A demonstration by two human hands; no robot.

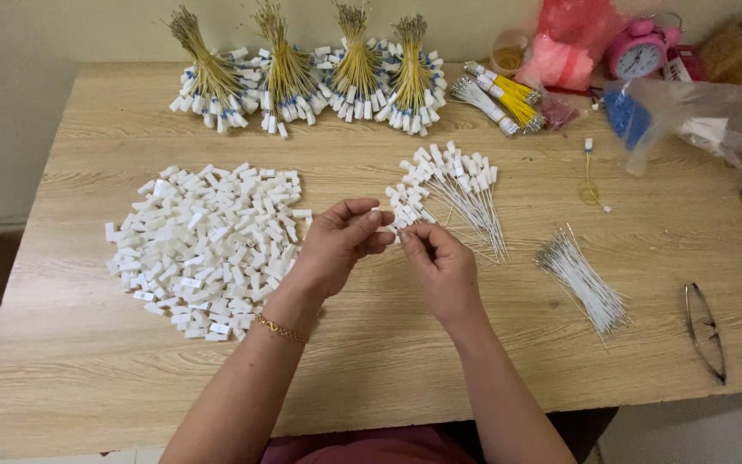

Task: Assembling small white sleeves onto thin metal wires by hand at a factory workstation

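Left hand (341, 241) and right hand (441, 262) pinch one small white tag (391, 225) together above surface (388, 361) | 4 tied bundles (302, 73) at rear | loose white tag heap (208, 249) left | 1 pink clock (637, 53), clear bag (714, 120) right.

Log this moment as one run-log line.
left hand: pinches small white block | right hand: fingers meet left at block | left of hands: white block pile | right: loose wires | behind: finished pieces

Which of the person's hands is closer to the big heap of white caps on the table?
The left hand. It hovers just past the right edge of the heap of white caps, almost over it. The right hand is farther right, beside the left hand and away from the heap.
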